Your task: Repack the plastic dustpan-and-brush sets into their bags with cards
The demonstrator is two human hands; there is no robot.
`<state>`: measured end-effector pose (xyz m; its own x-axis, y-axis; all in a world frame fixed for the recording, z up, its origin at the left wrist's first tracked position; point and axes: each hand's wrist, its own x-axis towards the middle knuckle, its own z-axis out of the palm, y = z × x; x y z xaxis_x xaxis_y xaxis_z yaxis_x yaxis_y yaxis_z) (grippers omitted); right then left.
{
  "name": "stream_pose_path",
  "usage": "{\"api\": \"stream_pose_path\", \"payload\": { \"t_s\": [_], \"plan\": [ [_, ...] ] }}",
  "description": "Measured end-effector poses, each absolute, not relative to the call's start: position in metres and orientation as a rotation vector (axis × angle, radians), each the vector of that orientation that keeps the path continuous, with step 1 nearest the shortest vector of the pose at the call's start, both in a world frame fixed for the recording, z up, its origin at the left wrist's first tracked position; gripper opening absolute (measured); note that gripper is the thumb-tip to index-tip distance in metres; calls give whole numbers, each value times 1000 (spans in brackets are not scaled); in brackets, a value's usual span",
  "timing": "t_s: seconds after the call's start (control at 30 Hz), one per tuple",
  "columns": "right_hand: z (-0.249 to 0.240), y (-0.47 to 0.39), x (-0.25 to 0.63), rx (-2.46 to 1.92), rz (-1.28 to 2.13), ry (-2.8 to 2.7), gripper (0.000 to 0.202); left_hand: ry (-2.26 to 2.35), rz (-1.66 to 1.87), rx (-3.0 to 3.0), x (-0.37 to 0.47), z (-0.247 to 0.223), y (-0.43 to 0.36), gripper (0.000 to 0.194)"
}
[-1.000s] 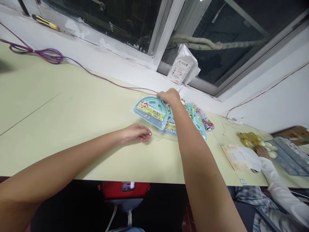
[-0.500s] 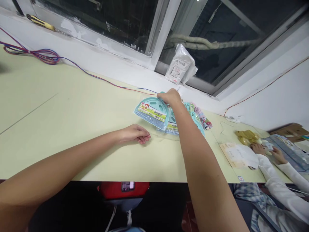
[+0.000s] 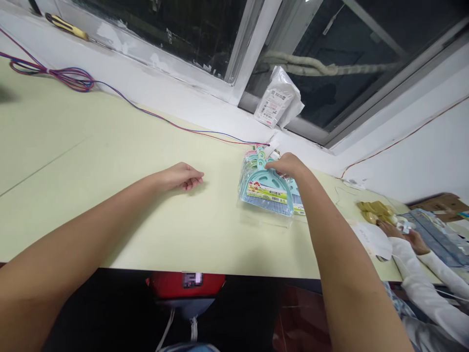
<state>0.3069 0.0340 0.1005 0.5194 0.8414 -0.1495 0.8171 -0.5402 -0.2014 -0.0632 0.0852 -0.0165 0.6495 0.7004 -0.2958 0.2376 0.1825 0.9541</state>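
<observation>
My right hand [image 3: 287,166] is closed on the handle end of a turquoise dustpan-and-brush set [image 3: 268,180] in clear wrapping with a printed label. The set lies over more wrapped sets, whose green and pink handles [image 3: 261,154] show behind it at the back. Part of another dustpan set [image 3: 298,203] shows to its right, mostly hidden by my right hand and forearm. My left hand [image 3: 181,177] is just above the table, left of the sets and apart from them. Its fingers are curled together and nothing shows in them.
A white plastic package [image 3: 276,102] leans against the window. Red and blue wires [image 3: 73,79] run along the table's back edge; a screwdriver [image 3: 69,28] lies on the sill. At right, another person's hands [image 3: 399,234] are near yellow items [image 3: 377,210] and a white sheet [image 3: 372,239].
My right hand has moved right, bringing the dustpan set over beside the others, where more handles now show. My left hand has drawn back to the left and farther up the table.
</observation>
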Motion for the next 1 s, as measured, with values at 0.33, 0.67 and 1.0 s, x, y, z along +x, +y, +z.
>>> {"api": "stream_pose_path", "payload": {
  "t_s": [0.33,0.67,1.0],
  "plan": [
    [92,-4,362,-2716,401,-1347,36,891,458,1388,-64,-25,92,31],
    [94,-4,348,-2663,372,-1350,33,902,442,1408,-64,-18,87,32],
    [61,28,310,-2640,201,-1530,39,870,442,1429,-64,-22,89,35]
  ]
}}
